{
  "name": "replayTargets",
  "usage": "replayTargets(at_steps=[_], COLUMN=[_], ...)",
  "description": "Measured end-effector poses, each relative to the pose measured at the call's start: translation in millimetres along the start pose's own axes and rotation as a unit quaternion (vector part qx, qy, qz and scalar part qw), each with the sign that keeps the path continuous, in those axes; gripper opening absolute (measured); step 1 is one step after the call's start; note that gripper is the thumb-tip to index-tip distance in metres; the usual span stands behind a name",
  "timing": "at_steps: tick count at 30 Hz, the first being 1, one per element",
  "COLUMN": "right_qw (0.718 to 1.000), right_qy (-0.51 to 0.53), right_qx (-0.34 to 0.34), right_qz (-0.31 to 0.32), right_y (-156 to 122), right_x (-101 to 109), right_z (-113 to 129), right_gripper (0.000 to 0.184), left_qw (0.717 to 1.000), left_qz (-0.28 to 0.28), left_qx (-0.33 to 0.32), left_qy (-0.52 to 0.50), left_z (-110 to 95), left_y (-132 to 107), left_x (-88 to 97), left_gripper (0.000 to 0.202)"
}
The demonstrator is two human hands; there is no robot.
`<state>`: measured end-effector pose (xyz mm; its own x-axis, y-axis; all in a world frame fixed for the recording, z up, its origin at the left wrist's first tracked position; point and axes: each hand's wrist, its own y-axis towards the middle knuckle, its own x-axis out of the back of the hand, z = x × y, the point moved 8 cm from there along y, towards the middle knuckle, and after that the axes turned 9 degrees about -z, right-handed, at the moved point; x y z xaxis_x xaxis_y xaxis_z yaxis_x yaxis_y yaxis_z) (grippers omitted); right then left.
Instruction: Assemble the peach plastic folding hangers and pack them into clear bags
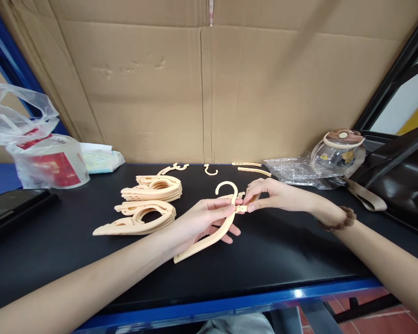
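Observation:
My left hand (204, 219) grips a peach plastic folding hanger (209, 239) near its hook (226, 188), its left arm slanting down toward the table's front. My right hand (270, 195) pinches the hanger's other arm just right of the hook joint, fingers closed on it. Both hands meet above the middle of the black table (282, 250). To the left lie two stacks of folded hangers (148, 204), the nearer one fanned out.
Loose hooks and hanger arms (230, 168) lie by the cardboard wall (209, 83) at the back. A plastic bag (42, 157) and a dark phone (10, 208) sit at the left. Crumpled plastic wrap (292, 169), a clear lidded bottle (339, 150) and a brown bag (400, 181) sit at the right.

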<state>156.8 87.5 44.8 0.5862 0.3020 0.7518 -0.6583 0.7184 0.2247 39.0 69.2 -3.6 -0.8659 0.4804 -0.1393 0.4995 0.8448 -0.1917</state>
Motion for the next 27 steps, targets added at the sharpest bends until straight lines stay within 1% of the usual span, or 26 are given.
replayTargets(at_steps=[4, 9, 12, 14, 18, 21, 27], right_qw=[1.0, 1.0, 0.999, 0.999, 1.0, 1.0, 0.999], right_qy=[0.006, 0.019, 0.033, 0.03, 0.018, 0.01, -0.008], right_qx=[-0.003, -0.001, -0.005, 0.002, 0.016, 0.02, 0.023], right_qz=[-0.009, -0.003, 0.009, 0.013, 0.015, 0.016, 0.03], right_y=[0.8, 0.9, 0.5, 0.5, 0.4, 0.3, -0.5], right_x=[0.3, -1.8, -3.8, -4.2, -3.8, -3.8, -5.6], right_z=[0.0, 1.1, 1.9, 3.3, 5.5, 6.3, 6.4], right_gripper=[0.025, 0.03, 0.032, 0.032, 0.027, 0.024, 0.026], left_qw=[1.0, 0.999, 0.998, 0.998, 0.997, 0.997, 0.997], left_qz=[0.011, 0.023, 0.015, 0.013, 0.031, 0.036, 0.034], left_qx=[-0.01, -0.026, -0.027, -0.028, -0.045, -0.045, -0.036], left_qy=[0.016, 0.035, 0.05, 0.058, 0.06, 0.054, 0.064], left_z=[-2.7, -5.3, -5.5, -5.3, -5.8, -5.0, -4.6], left_y=[-2.6, -4.0, -3.3, -2.9, -3.6, -3.6, -3.9], left_x=[-1.1, -1.3, -0.7, -0.8, -2.9, -2.9, -5.5], left_gripper=[0.031, 0.036, 0.037, 0.037, 0.036, 0.035, 0.032])
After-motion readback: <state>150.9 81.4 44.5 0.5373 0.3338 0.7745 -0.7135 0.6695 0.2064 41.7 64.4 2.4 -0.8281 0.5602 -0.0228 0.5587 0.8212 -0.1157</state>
